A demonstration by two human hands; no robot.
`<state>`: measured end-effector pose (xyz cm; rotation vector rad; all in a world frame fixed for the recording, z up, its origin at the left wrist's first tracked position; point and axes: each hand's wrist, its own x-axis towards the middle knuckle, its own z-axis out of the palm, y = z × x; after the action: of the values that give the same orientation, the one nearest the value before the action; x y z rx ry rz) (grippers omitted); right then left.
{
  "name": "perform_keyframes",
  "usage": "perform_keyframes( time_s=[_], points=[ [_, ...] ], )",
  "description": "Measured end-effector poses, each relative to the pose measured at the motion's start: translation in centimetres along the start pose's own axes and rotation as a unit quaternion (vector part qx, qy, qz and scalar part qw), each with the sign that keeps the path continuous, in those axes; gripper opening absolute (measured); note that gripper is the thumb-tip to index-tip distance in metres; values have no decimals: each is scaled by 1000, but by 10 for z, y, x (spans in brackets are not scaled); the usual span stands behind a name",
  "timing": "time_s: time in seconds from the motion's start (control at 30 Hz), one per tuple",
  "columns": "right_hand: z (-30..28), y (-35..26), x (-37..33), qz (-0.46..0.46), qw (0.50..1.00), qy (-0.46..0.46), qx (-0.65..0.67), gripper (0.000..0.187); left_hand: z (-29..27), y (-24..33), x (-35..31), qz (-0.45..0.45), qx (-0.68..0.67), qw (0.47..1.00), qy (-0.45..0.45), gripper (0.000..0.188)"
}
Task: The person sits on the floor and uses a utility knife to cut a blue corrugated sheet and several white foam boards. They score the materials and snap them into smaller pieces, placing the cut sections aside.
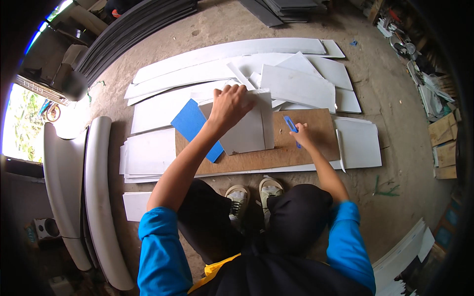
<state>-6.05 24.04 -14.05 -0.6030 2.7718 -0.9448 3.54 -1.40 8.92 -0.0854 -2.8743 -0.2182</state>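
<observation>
My left hand [230, 109] grips the upper edge of a squarish white sheet [245, 129], which it holds tilted up over a brown wooden board [316, 143]. The fingers curl over the sheet's far edge. In my right hand [302, 134], above the right part of the board, is a blue utility knife [290, 124], its body pointing away from me. Partly behind the sheet and my left forearm lies a flat blue piece [189, 121], reaching across the board's left part. Whether the knife's blade is out is too small to tell.
White panels [168, 109] lie layered under and beyond the board, with loose white offcuts [298, 81] on them. Curved white panels [101, 197] rest at the left. Dark sheets [133, 32] are stacked at the far left. Clutter and wooden blocks [444, 130] line the right side.
</observation>
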Motion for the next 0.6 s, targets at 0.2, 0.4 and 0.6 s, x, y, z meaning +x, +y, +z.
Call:
perform_keyframes(
  time_s=[0.2,0.4,0.6],
  points=[
    [-96,-103,-9,93,897,-101,421,35,-6,-7,-10,60,14,998,-10,41],
    [-140,-146,-31,21,833,-171,525,31,-7,-15,-9,70,36,997,26,45],
    [-131,-168,-51,-29,891,-123,436,21,-13,-26,-16,19,32,999,2,45]
  ],
)
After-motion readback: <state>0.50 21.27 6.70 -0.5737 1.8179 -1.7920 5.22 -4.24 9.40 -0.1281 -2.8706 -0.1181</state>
